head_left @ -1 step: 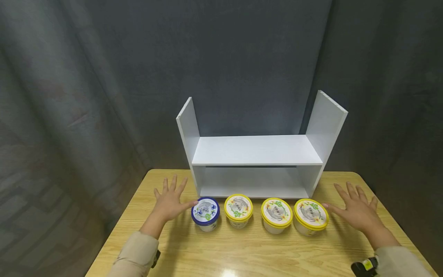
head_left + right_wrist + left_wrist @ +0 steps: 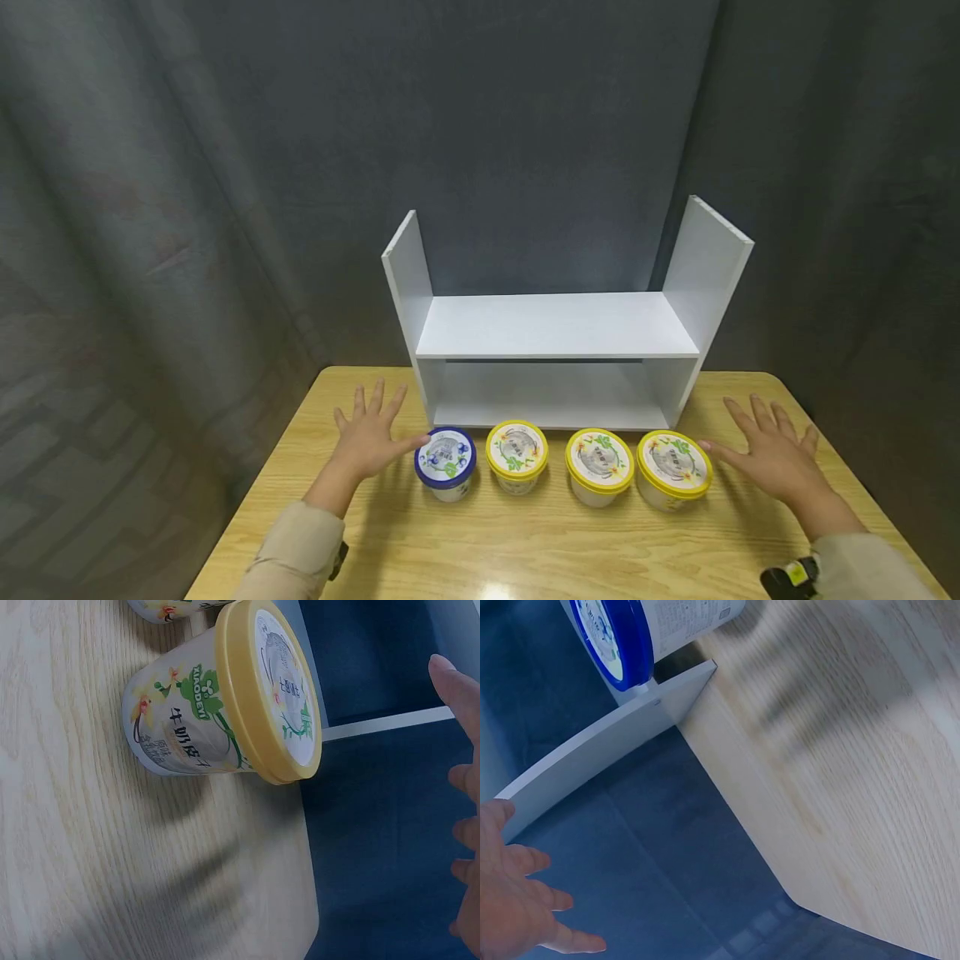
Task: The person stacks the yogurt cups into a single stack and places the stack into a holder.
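One tub with a blue lid [image 2: 446,458] stands at the left of a row on the table. To its right are three tubs with yellow lids: a yellow-lidded tub [image 2: 517,450], a middle one, and a rightmost tub [image 2: 674,465]. My left hand [image 2: 367,442] hovers with spread fingers beside the blue-lidded tub, its thumb overlapping the lid's edge in the head view; contact cannot be told. Fingers fanned out, my right hand [image 2: 776,458] is just right of the rightmost tub. Neither hand holds anything. The right wrist view shows printed flowers on a yellow-lidded tub [image 2: 184,712].
A white two-level shelf [image 2: 555,325] with upright side panels stands behind the tubs at the back of the wooden table [image 2: 525,542]. Dark grey curtains [image 2: 525,142] hang behind and at both sides.
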`<action>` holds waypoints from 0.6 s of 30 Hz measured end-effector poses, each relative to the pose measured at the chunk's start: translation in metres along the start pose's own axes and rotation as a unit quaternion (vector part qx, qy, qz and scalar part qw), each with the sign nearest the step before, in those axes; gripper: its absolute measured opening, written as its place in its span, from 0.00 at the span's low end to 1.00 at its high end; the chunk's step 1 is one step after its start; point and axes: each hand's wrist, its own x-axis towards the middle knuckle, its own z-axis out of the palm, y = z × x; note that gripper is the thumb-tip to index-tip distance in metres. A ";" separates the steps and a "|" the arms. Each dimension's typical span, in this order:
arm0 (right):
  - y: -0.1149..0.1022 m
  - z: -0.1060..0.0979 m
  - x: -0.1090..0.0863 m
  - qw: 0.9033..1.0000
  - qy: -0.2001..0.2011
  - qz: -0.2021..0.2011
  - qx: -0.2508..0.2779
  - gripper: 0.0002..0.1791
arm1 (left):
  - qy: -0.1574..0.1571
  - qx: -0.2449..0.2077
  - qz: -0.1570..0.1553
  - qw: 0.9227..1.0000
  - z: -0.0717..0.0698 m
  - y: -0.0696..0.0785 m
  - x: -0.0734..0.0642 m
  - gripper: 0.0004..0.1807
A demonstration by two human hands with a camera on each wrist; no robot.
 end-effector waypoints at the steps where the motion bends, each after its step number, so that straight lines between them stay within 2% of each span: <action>1: 0.000 0.000 0.000 1.000 -0.001 0.000 0.001 0.46 | 0.001 -0.001 0.000 1.000 0.000 0.000 0.000 0.51; 13: -0.007 -0.001 -0.007 1.000 -0.008 -0.006 0.016 0.48 | -0.006 -0.017 -0.001 1.000 0.004 0.000 -0.004 0.50; 18: -0.013 -0.002 -0.011 1.000 -0.007 -0.006 0.025 0.48 | -0.005 -0.039 -0.003 0.999 0.006 0.000 -0.008 0.51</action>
